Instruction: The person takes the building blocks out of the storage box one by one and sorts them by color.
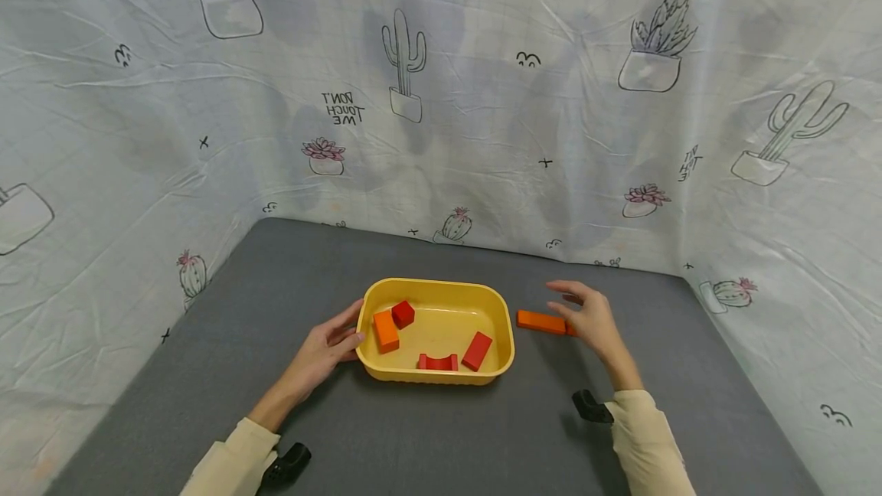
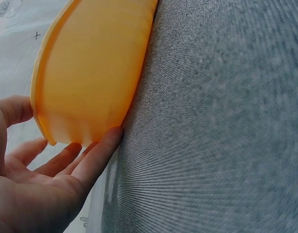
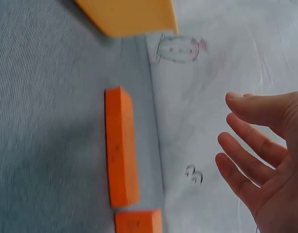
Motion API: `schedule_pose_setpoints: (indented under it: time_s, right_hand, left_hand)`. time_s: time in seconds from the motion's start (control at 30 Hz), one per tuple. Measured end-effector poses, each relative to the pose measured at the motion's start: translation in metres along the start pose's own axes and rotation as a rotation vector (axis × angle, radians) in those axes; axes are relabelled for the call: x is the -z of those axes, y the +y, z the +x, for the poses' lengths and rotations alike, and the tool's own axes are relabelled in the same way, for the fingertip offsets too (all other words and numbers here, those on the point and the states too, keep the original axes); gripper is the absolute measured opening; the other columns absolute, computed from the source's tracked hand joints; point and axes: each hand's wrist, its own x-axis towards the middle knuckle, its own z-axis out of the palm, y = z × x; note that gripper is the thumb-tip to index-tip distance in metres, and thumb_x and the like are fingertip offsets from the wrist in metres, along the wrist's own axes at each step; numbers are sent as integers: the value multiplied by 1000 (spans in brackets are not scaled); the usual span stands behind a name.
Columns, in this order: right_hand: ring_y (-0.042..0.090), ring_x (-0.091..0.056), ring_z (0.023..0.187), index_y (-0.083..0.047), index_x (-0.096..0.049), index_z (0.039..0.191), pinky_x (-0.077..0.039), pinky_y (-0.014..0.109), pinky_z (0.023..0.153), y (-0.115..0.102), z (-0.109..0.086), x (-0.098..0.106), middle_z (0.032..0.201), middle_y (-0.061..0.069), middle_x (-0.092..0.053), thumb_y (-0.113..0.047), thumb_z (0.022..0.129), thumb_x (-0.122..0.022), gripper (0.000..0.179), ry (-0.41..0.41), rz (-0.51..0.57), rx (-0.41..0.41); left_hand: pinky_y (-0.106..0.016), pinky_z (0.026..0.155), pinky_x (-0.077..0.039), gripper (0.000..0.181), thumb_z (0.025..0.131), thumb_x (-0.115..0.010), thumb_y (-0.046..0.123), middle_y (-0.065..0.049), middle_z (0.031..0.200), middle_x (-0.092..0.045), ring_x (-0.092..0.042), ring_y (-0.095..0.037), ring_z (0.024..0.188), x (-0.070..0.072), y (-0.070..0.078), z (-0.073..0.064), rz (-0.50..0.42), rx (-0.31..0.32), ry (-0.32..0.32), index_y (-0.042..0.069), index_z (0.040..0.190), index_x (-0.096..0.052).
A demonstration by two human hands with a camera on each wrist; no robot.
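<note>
A yellow plastic tub [image 1: 441, 377] with a rounded rim sits on the grey surface. My left hand [image 1: 325, 353] grips its left end, thumb at the rim and fingers against the outer wall [image 2: 86, 87]. Inside lie an orange block [image 1: 387, 331], a red cube [image 1: 403, 314], a red rectangular block [image 1: 477, 350] and a red block with a curved notch [image 1: 437, 363]. To the tub's right is a long orange block [image 1: 540, 321]. A second orange block [image 3: 138, 222] lies at its end, partly hidden by my right hand [image 1: 589, 320] in the head view. That hand hovers over them with fingers loosely spread, holding nothing.
Under everything is a grey cloth-covered table [image 1: 441, 442]. White sheeting [image 1: 468, 174] printed with cactus drawings hangs along its back and both sides. A black wrist device [image 1: 285, 465] is on the left forearm, and another black device [image 1: 592, 407] on the right.
</note>
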Motion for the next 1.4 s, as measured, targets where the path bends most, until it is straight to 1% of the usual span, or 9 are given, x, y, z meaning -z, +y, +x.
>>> schedule_pose_setpoints:
  time_s: [0.07, 0.27, 0.4, 0.6, 0.73, 0.9, 1.03, 1.2, 1.4]
  right_hand:
    - [40, -60, 110, 3, -67, 119, -49, 52, 95, -6, 2, -4, 121, 21, -64, 1, 86, -72, 33, 17, 2, 23]
    - [37, -65, 99, 1, -71, 112, -54, 46, 87, -21, 9, -23, 111, 17, -69, 2, 84, -74, 28, 113, 47, 120]
    - [36, -66, 98, 2, -71, 112, -54, 46, 87, -32, 10, -34, 111, 16, -69, 2, 84, -74, 28, 101, 93, 145]
    - [35, -66, 98, 3, -70, 112, -55, 45, 85, -46, 10, -46, 111, 16, -69, 3, 84, -74, 29, 57, 125, 174]
    - [36, -66, 99, 2, -70, 113, -56, 46, 84, -54, 10, -52, 112, 15, -69, 1, 84, -74, 29, 33, 123, 145]
    - [33, -66, 99, 0, -71, 114, -56, 47, 84, -64, 12, -61, 111, 15, -69, -5, 86, -75, 29, 23, 78, 60]
    - [32, -67, 96, 0, -71, 113, -57, 46, 83, -74, 14, -74, 108, 14, -70, -10, 86, -76, 29, 29, 35, 3]
    - [29, -68, 94, -1, -71, 113, -58, 42, 82, -85, 14, -93, 110, 13, -71, -10, 85, -77, 30, -6, 28, -14]
    - [28, -68, 95, -3, -71, 116, -58, 39, 80, -97, 13, -110, 110, 12, -70, -14, 85, -78, 34, -56, 36, -28]
  left_hand:
    - [-31, 84, -56, 63, 99, -57, 7, -20, 154, -34, -51, -39, 126, 0, 0, 0, 2, 2, 2, 11, 155, -29]
    - [-31, 84, -56, 63, 99, -57, 6, -19, 154, -35, -52, -39, 125, -1, 1, 0, 7, 10, 11, 12, 155, -30]
    - [-31, 84, -57, 63, 99, -57, 6, -19, 153, -36, -53, -38, 124, -1, 1, 1, -2, 18, 9, 12, 155, -30]
    - [-30, 84, -56, 63, 99, -57, 7, -21, 154, -34, -53, -38, 124, 0, 1, 0, -3, 6, -4, 10, 155, -29]
    - [-30, 84, -56, 63, 99, -57, 7, -20, 154, -35, -53, -38, 124, 1, 0, -1, -4, 1, 0, 11, 155, -29]
    - [-30, 84, -56, 63, 99, -57, 7, -21, 153, -35, -53, -39, 124, 1, 1, -1, 3, -11, 1, 10, 155, -29]
    - [-31, 84, -56, 62, 99, -57, 7, -22, 153, -35, -52, -40, 124, 2, 2, -1, 3, -17, -2, 10, 155, -29]
    - [-33, 85, -56, 62, 100, -56, 7, -22, 154, -34, -51, -41, 125, 1, 1, -1, -6, -20, -18, 10, 155, -28]
    - [-32, 84, -56, 63, 99, -56, 6, -21, 154, -34, -51, -40, 126, 0, 1, -1, -2, -7, -6, 11, 155, -28]
